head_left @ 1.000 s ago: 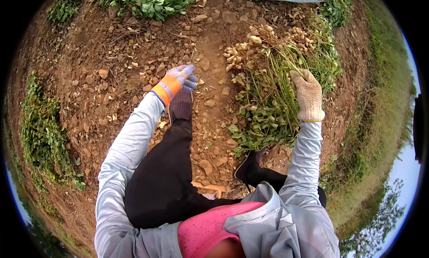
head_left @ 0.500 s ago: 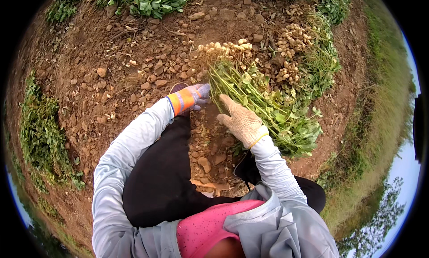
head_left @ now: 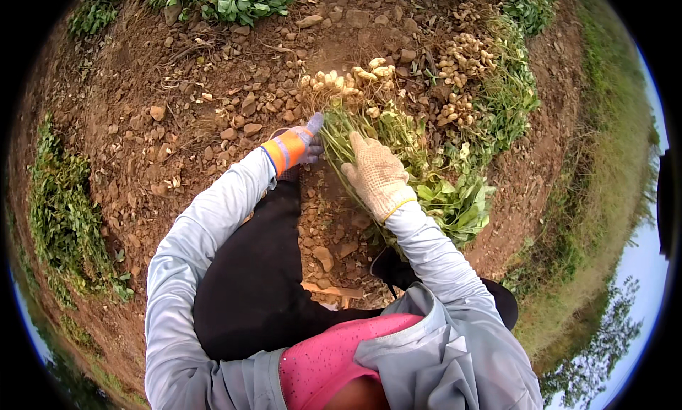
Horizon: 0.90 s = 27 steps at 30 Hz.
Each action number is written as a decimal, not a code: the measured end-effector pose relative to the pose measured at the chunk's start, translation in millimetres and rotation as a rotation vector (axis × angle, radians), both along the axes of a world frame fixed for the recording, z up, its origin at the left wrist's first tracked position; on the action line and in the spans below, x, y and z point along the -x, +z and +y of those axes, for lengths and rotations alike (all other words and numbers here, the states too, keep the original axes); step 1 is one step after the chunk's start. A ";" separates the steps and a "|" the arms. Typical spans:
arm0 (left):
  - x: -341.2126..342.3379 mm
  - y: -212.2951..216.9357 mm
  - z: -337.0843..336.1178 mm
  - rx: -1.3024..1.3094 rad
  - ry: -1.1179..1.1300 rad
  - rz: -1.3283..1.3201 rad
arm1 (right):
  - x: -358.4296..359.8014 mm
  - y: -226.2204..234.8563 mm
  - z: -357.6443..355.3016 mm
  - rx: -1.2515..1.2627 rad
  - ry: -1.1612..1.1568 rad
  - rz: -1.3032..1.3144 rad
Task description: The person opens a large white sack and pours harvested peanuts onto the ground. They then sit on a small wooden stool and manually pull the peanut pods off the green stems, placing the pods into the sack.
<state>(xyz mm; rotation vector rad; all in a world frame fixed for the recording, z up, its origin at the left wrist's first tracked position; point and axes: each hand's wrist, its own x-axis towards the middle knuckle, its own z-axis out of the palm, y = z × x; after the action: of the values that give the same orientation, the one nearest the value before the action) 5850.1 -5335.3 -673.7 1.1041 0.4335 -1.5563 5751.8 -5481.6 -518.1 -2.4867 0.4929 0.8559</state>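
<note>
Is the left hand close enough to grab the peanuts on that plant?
Probably yes. The left hand is at the plant's stems, just below the pale peanuts, and nothing lies between them.

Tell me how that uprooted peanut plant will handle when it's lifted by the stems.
The peanut plant probably flops: its thin green stems already bend under the right hand. The pale pods dangle on fine roots, so some may snap off. Likely light, though clinging soil adds weight.

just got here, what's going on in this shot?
A person crouched on bare, stony soil holds a pulled peanut plant. The right hand, in a cream knit glove, grips the green stems; the left hand, in a glove with an orange cuff, touches them nearer the pale pods. More pulled plants lie piled beyond.
</note>
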 end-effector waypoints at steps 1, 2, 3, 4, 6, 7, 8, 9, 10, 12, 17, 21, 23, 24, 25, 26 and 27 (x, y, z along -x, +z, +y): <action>2.5 -5.0 3.4 -0.040 -0.017 -0.045 | 10.2 -5.7 15.6 -0.087 -0.020 -0.043; 1.9 -10.9 3.2 -0.071 -0.039 -0.096 | 19.9 -9.9 29.5 -0.144 -0.020 -0.080; 6.3 -28.0 9.5 -0.110 0.005 -0.181 | 29.2 -14.5 44.2 -0.211 -0.012 -0.120; 13.9 -54.8 17.2 -0.147 0.053 -0.264 | 36.3 -19.4 55.4 -0.218 0.019 -0.135; 17.1 -80.0 26.0 -0.201 0.214 -0.181 | 19.7 2.4 53.1 -0.356 -0.012 0.085; 18.1 -83.1 28.4 -0.189 0.182 -0.225 | 14.7 5.8 47.3 -0.388 -0.038 0.125; 18.3 -77.4 28.3 -0.175 0.147 -0.267 | 10.6 10.5 36.9 -0.340 -0.155 -0.038; 16.5 -63.1 25.8 -0.160 0.113 -0.308 | 6.9 12.6 22.2 -0.286 -0.269 -0.201; 18.0 -47.6 24.2 -0.120 0.116 -0.343 | 2.7 9.0 5.1 -0.174 -0.330 -0.366; 14.0 -33.3 28.8 -0.124 0.061 -0.243 | -8.4 -7.8 -31.8 0.035 -0.413 -0.499; 15.5 -27.0 47.4 0.100 0.158 -0.058 | -11.7 -45.1 -62.5 0.091 -0.382 0.103; 13.4 -43.0 89.6 0.250 -0.644 -1.674 | -14.0 -24.6 -104.8 0.140 -0.190 0.161; 21.5 -60.8 104.4 0.286 -0.406 -1.440 | -22.0 9.9 -130.2 0.164 -0.115 0.143; 26.2 -62.3 105.6 0.269 -0.287 -1.213 | -16.9 15.3 -151.3 0.139 -0.112 0.093; 29.2 -59.5 107.3 0.232 -0.187 -0.977 | -20.3 29.2 -164.4 0.097 -0.096 0.111; 31.2 -57.0 104.7 0.194 -0.062 -0.750 | -13.6 29.8 -183.3 0.060 -0.111 0.061; 29.9 -47.6 92.9 0.155 0.039 -0.511 | -10.5 28.9 -193.5 0.123 -0.121 0.065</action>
<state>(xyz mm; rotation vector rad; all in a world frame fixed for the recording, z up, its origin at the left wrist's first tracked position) 5820.3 -5242.4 -721.2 1.3079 -0.0122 -1.1922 5762.3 -5675.1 -489.2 -2.5157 0.7311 0.8839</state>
